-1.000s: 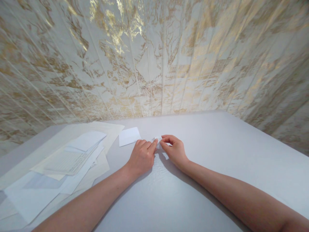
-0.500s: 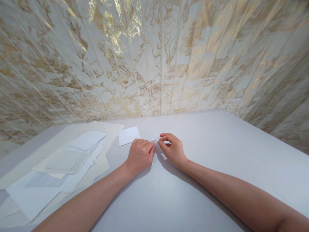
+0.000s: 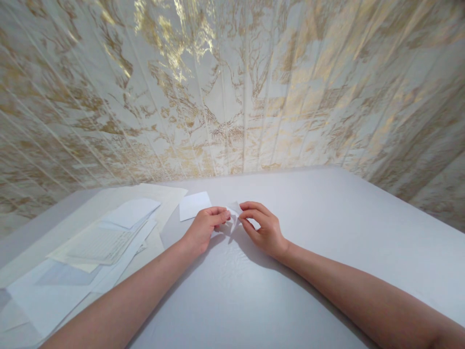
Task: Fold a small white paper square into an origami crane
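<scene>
A small folded piece of white paper (image 3: 233,211) is held just above the white table (image 3: 327,232), pinched from both sides. My left hand (image 3: 203,228) grips its left edge with thumb and fingers closed. My right hand (image 3: 262,227) pinches its right side, fingers curled round it. Most of the little paper is hidden between the fingertips. A white square sheet (image 3: 194,205) lies flat just behind my left hand.
A loose pile of white and cream papers (image 3: 98,242) covers the left part of the table. A wall with a gold marbled pattern (image 3: 232,87) rises close behind the table's far edge.
Both hands have lifted the small paper slightly off the table. My left hand has turned from resting knuckles-up to a raised pinch; the paper now points downward between the hands.
</scene>
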The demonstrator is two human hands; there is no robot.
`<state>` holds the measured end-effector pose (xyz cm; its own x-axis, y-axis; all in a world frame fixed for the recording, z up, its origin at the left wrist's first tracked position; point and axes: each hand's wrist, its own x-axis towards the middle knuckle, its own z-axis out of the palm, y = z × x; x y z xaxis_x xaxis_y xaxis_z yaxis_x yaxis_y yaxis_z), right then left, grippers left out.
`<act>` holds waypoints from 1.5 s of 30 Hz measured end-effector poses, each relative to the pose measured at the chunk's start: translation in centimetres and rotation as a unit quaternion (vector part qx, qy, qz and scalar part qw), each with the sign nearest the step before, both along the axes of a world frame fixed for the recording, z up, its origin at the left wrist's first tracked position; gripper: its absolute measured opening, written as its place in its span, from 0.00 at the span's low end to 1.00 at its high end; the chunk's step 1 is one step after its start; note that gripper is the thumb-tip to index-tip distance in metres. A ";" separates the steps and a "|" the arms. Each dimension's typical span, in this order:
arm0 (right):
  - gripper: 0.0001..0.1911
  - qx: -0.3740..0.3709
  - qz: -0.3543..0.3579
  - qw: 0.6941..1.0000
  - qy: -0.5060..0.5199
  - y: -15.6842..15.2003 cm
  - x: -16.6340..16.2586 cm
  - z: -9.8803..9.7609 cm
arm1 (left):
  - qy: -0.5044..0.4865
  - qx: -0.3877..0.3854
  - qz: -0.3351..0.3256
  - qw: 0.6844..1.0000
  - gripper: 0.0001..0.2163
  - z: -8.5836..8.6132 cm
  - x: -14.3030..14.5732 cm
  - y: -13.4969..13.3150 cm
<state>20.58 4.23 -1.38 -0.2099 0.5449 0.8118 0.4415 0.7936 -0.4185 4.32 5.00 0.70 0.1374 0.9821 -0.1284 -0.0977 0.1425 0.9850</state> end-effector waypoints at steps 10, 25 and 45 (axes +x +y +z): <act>0.07 0.013 0.019 1.000 -0.011 -0.4 0.0 0.3 | -0.088 -0.034 -0.019 0.995 0.10 -0.5 0.7 -0.3; 0.05 -0.049 0.069 0.996 0.034 -0.7 -0.2 0.5 | 0.355 0.512 0.059 0.780 0.04 -0.2 -0.9 -0.5; 0.06 -0.281 0.110 0.941 0.155 0.1 -0.7 -0.5 | 0.207 0.232 -0.042 0.950 0.07 0.0 -0.1 -0.8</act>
<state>19.92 4.35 -1.83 -0.1683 0.8773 0.4495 0.0815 0.4669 -0.8806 4.22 4.17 0.73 0.2491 0.9341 0.2559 0.3035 -0.3262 0.8952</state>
